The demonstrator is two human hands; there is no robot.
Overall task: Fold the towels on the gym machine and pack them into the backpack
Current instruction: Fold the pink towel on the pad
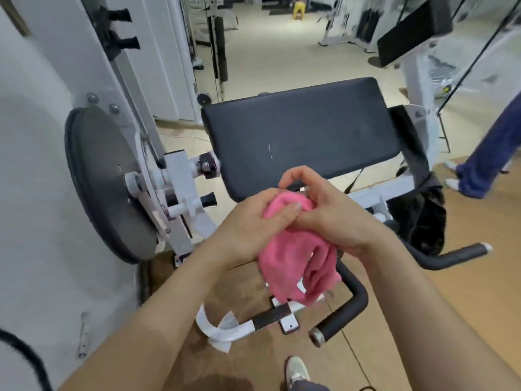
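Note:
A pink towel [293, 266] hangs bunched in the air between both my hands, in front of the black pad [304, 134] of the gym machine. My left hand [253, 221] grips its upper edge, thumb pressed over the cloth. My right hand [324, 210] holds the same bunch from the right with curled fingers. The towel's lower part droops loosely below my wrists. A black backpack [420, 218] sits open on the floor to the right, under the pad's right end.
The machine's round grey weight disc [110, 182] and white frame stand at left. Black foam-covered handles [346, 309] jut out below the towel. Another person's legs in blue trousers [490, 153] stand at the right edge. My shoe [297, 371] shows at the bottom.

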